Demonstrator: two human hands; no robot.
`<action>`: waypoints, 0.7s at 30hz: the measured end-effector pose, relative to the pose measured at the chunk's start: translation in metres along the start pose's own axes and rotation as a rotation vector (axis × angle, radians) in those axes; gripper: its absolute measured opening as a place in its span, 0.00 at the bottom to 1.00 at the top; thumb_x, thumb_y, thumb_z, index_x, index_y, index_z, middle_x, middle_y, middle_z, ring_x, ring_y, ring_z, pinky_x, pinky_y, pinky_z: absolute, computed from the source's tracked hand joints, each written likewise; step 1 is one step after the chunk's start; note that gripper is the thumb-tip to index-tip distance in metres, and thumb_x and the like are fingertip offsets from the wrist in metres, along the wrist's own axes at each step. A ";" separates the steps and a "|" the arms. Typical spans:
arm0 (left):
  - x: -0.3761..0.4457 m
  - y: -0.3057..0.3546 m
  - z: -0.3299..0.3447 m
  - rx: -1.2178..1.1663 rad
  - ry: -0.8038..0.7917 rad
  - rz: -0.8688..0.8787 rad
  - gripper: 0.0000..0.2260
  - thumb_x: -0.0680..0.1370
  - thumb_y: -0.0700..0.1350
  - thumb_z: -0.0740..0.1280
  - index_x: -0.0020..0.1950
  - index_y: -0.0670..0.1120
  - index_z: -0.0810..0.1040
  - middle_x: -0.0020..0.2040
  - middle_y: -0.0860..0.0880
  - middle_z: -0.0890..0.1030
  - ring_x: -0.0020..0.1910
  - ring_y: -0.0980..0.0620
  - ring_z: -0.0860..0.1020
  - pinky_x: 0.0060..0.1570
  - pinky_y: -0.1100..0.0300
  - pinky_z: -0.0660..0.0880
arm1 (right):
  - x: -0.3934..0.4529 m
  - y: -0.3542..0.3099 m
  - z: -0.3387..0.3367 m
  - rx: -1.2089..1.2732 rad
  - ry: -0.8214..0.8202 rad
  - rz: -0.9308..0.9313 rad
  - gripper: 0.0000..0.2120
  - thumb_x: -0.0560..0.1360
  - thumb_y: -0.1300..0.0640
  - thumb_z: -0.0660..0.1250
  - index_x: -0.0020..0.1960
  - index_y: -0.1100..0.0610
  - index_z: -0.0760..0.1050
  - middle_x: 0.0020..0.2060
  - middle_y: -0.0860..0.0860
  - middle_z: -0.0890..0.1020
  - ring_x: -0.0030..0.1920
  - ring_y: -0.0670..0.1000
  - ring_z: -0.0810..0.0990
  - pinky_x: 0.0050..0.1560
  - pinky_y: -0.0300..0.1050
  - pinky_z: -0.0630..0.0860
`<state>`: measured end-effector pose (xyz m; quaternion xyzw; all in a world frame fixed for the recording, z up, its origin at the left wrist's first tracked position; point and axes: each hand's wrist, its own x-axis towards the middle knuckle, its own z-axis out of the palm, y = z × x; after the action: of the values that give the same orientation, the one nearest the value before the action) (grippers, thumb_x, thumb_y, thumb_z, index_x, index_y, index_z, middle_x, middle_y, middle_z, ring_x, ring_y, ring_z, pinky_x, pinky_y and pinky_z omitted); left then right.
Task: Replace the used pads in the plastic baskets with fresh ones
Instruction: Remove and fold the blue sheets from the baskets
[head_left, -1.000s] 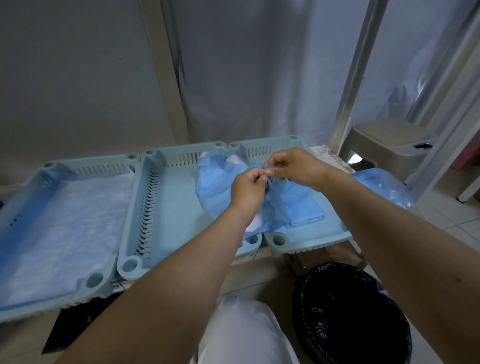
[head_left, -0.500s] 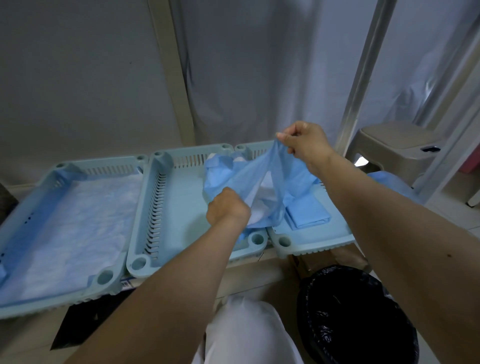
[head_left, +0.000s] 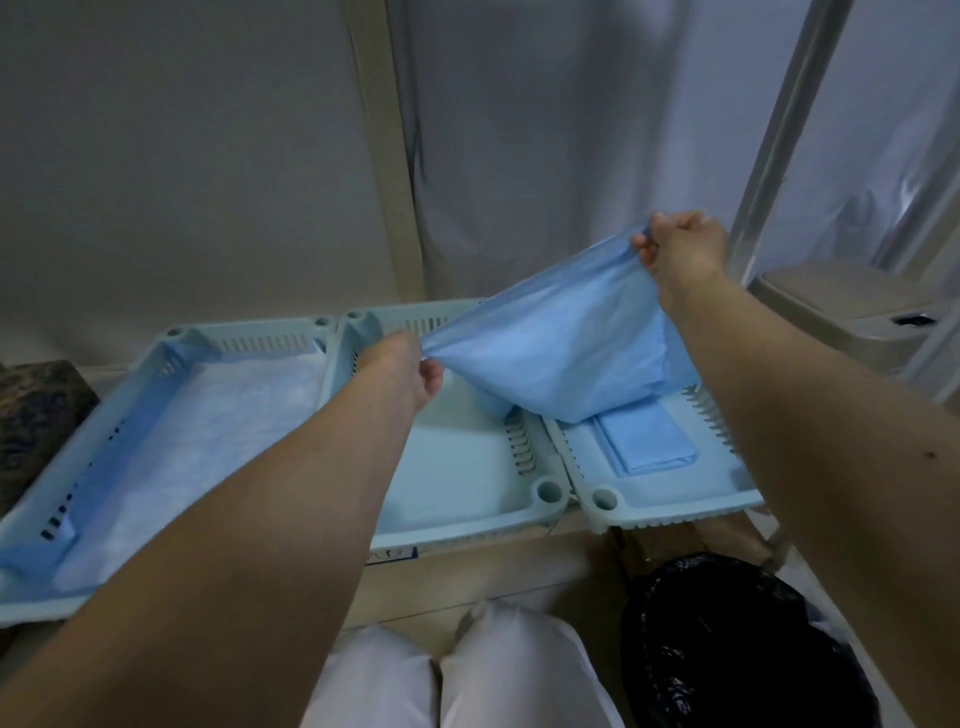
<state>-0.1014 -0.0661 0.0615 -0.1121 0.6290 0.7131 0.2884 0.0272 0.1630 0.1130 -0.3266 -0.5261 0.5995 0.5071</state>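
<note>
At the far left, a dark patterned object (head_left: 36, 410) is seen beside the left basket (head_left: 249, 332), whose floor is covered by a spread pad (head_left: 197, 447) with blue edges turned up against the walls. Next to it stands the middle basket (head_left: 467, 499), its pale floor largely bare where it is visible. The left hand (head_left: 410, 374) is held over the far part of this basket, with its fingers curled and one corner of a blue pad (head_left: 561, 343) pinched in them. The pad is stretched in the air between both hands, slanting upward to the right, while its lower fold hangs down to the divide between the middle and right baskets. The right hand (head_left: 680, 249) is raised well above the baskets, its fingers closed tightly round the opposite corner of the same pad. In the right basket (head_left: 670, 504), a folded blue pad (head_left: 644, 436) is observed lying flat on the floor, partly under the hanging sheet. Below the baskets, white-clad knees (head_left: 467, 670) are noted, and to their right a bin lined with a black bag (head_left: 737, 644). A beige stool (head_left: 841, 306) stands at the far right.
</note>
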 end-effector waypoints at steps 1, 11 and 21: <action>0.000 0.003 0.000 0.010 0.017 0.049 0.08 0.80 0.37 0.56 0.43 0.44 0.70 0.23 0.48 0.71 0.13 0.57 0.67 0.17 0.71 0.67 | 0.001 -0.001 -0.001 -0.029 0.009 -0.010 0.15 0.79 0.62 0.62 0.34 0.55 0.66 0.30 0.52 0.72 0.23 0.41 0.76 0.24 0.33 0.69; -0.017 -0.013 -0.005 0.685 0.220 0.752 0.15 0.76 0.39 0.59 0.29 0.46 0.63 0.28 0.48 0.66 0.36 0.47 0.67 0.32 0.59 0.62 | -0.005 0.004 -0.019 -0.007 0.098 0.086 0.13 0.80 0.57 0.60 0.38 0.53 0.65 0.33 0.51 0.73 0.23 0.40 0.76 0.23 0.33 0.69; -0.052 -0.063 0.018 1.279 -0.744 0.210 0.11 0.69 0.36 0.61 0.28 0.45 0.64 0.26 0.47 0.62 0.26 0.50 0.59 0.29 0.61 0.59 | -0.013 0.038 -0.073 -0.020 0.187 0.367 0.10 0.78 0.62 0.60 0.38 0.54 0.67 0.33 0.51 0.70 0.29 0.45 0.69 0.23 0.32 0.70</action>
<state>-0.0208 -0.0603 0.0400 0.3867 0.7895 0.2228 0.4214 0.0882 0.1752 0.0578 -0.4763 -0.4142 0.6438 0.4326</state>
